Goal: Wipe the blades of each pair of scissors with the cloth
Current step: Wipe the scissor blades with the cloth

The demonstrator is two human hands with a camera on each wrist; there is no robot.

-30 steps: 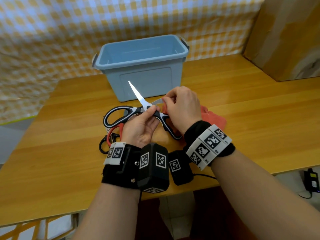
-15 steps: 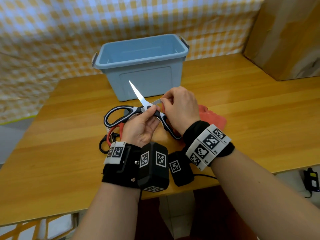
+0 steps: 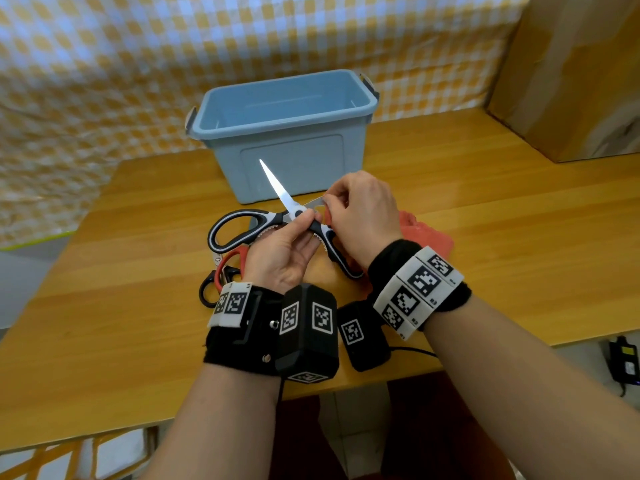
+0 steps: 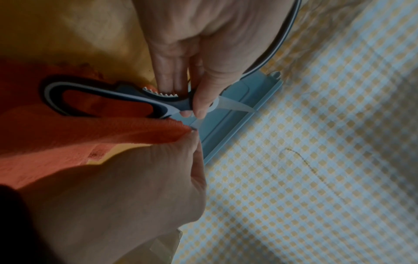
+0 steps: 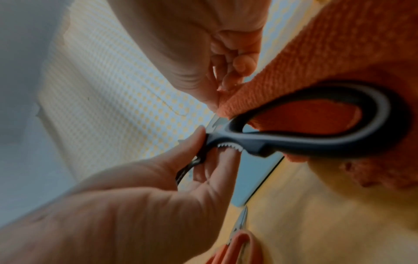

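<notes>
- The left hand (image 3: 282,252) holds the black-and-white scissors (image 3: 273,226) above the middle of the tabletop (image 3: 138,323), thumb and fingers pinching them at the pivot where the blades meet the handles.
- The scissors are spread wide open: one bare blade (image 3: 277,187) points up and away toward the far edge, in front of the blue bin (image 3: 287,133); one handle loop reaches left, the other runs toward the near edge beneath the right wrist.
- The right hand (image 3: 363,216) has its fingers curled around a fold of the orange cloth (image 3: 426,233), pinching it onto the second blade close to the pivot.
- In the left wrist view the cloth (image 4: 101,132) covers nearly all of that blade, with only a short stub of metal showing by the pivot.
- The rest of the cloth trails down onto the tabletop to the right of the hands.
- A pair of red-handled scissors (image 3: 230,263) and a pair of black-handled scissors (image 3: 207,289) lie on the tabletop just left of the left wrist, partly hidden by it.
- The blue bin stands near the far edge, lid off, in front of a yellow checked curtain (image 3: 138,64).
</notes>
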